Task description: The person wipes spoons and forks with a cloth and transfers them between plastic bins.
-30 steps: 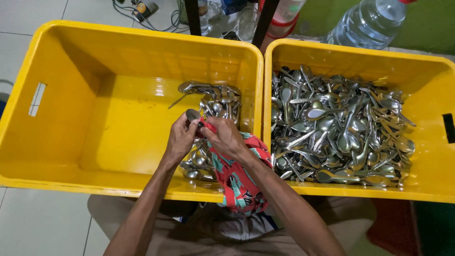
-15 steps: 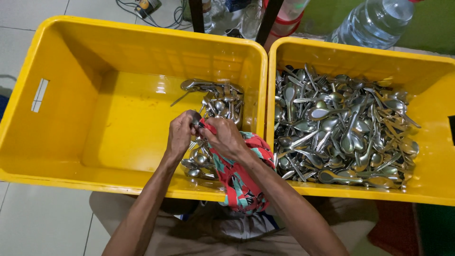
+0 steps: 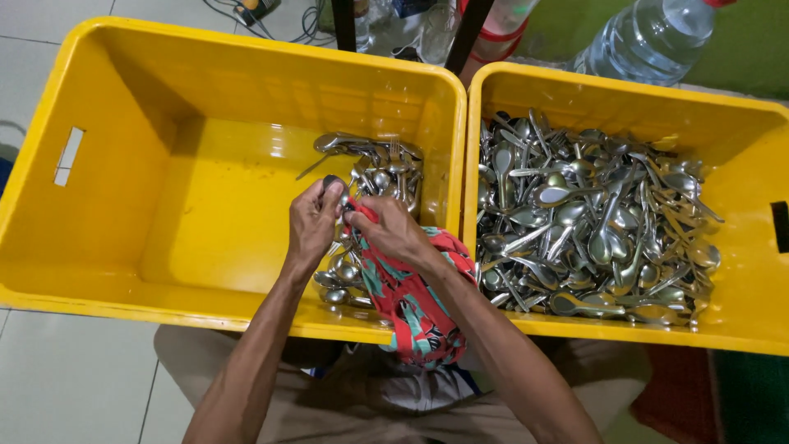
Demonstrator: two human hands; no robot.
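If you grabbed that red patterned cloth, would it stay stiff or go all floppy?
Probably floppy: the red patterned cloth drapes over the front rim of the left yellow bin and bunches under the right hand. It looks thin, so likely light. It should grip well, not slip, since it wraps the spoon the left hand holds.

Two crates (image 3: 205,99) of glossy, smooth yellow plastic are noted. Spoons (image 3: 592,214) of polished, reflective metal are heaped in the right crate (image 3: 740,148). A patterned red and teal cloth (image 3: 411,304), soft and matt, is seen. A bottle (image 3: 649,41) of clear plastic is observed.
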